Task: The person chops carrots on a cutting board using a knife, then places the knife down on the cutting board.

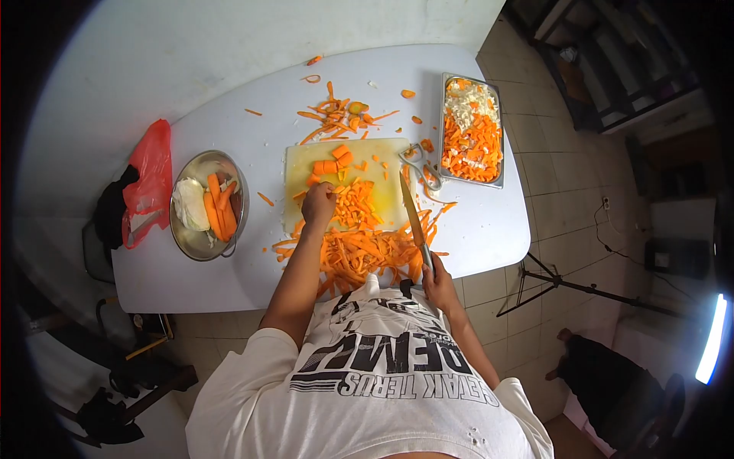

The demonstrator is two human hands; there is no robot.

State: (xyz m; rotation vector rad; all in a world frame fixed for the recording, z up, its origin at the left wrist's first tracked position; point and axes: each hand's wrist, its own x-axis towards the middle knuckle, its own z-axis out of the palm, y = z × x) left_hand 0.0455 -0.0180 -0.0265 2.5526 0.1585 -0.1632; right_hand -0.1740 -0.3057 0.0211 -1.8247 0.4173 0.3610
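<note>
Orange carrot pieces [358, 203] lie loose on the board [391, 200] beside the left hand [319, 203], its grip indeterminable, while the right hand [436, 283] holds a knife [414, 215] that could slip should pieces roll.

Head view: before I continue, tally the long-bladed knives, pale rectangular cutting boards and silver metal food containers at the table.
Long-bladed knife: 1
Pale cutting board: 1
Round metal bowl: 1
Rectangular metal tray: 1
Total: 4

White table [478, 229]: metal bowl [200, 248] left, cutting board [394, 200] centre, metal tray [472, 183] right; carrot peelings [353, 255] scattered.
</note>
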